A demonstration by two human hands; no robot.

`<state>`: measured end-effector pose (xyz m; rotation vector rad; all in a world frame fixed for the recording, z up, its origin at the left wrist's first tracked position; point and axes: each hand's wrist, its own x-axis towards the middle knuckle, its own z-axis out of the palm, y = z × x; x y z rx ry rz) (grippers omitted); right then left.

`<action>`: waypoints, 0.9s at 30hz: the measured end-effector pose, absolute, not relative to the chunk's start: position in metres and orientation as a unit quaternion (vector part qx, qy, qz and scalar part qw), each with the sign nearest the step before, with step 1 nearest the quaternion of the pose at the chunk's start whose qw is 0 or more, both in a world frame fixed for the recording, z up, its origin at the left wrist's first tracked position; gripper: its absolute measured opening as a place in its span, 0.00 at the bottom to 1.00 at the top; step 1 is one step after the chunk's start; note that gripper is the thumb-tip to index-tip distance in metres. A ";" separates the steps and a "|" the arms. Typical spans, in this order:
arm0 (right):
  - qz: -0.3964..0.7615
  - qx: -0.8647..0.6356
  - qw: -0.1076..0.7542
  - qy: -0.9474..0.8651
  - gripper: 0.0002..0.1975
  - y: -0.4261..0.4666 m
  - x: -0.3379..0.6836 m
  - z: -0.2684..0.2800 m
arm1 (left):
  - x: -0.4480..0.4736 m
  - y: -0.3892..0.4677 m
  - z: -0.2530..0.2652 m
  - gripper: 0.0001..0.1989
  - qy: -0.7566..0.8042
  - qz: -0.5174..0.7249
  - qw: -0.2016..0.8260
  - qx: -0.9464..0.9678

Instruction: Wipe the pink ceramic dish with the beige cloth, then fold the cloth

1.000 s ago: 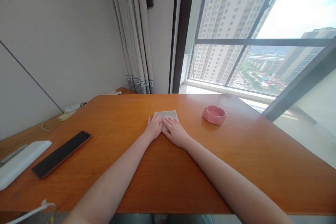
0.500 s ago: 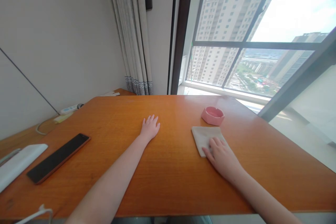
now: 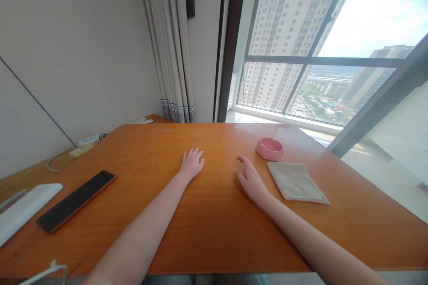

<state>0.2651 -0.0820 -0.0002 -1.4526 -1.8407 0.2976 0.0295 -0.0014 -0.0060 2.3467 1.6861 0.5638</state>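
Observation:
My left hand (image 3: pixel 191 163) lies flat on the wooden table (image 3: pixel 207 231), fingers spread, holding nothing. To its right, my right hand (image 3: pixel 251 180) is turned on its side with the fingers slightly curled and the thumb apart; nothing is in it. A folded light grey cloth (image 3: pixel 297 181) lies flat just right of my right hand, apart from it. Behind the cloth stands a pink faceted ashtray (image 3: pixel 270 149), beyond my right fingertips.
A black phone-like slab (image 3: pixel 76 200) with a reddish edge lies at the left. Beside it is a white flat object (image 3: pixel 28 207). A white cable (image 3: pixel 50 270) crosses the near left edge. A power strip (image 3: pixel 92 139) sits by the wall, and a window fills the right background.
My right hand has come off the cloth and moved left, turning onto its side. The cloth now lies farther right. My left hand has stayed in place.

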 end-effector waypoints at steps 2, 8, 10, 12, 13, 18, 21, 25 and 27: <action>0.178 -0.567 0.399 -0.699 0.28 -0.061 0.224 -0.011 | 0.036 -0.006 -0.001 0.21 0.473 0.238 0.159 0.833; 0.197 -0.572 0.403 -0.687 0.29 -0.030 0.169 -0.013 | 0.053 -0.020 0.008 0.24 0.357 0.326 0.266 0.834; 0.194 -0.572 0.396 -0.691 0.28 -0.031 0.169 -0.011 | 0.054 -0.021 0.009 0.22 0.355 0.326 0.267 0.834; 0.197 -0.571 0.396 -0.692 0.27 -0.032 0.172 -0.010 | 0.054 -0.021 0.009 0.22 0.350 0.322 0.260 0.840; 0.198 -0.571 0.397 -0.691 0.26 -0.033 0.173 -0.010 | 0.053 -0.020 0.009 0.21 0.351 0.321 0.255 0.842; 0.193 -0.567 0.394 -0.697 0.25 -0.031 0.175 -0.011 | 0.053 -0.020 0.007 0.21 0.356 0.321 0.241 0.844; 0.191 -0.558 0.387 -0.709 0.25 -0.029 0.177 -0.013 | 0.053 -0.022 0.008 0.21 0.361 0.319 0.244 0.841; 0.196 -0.542 0.375 -0.726 0.25 -0.030 0.177 -0.016 | 0.051 -0.025 0.007 0.23 0.368 0.313 0.239 0.842; 0.191 -0.532 0.359 -0.743 0.26 -0.030 0.179 -0.013 | 0.049 -0.026 0.005 0.24 0.372 0.305 0.234 0.845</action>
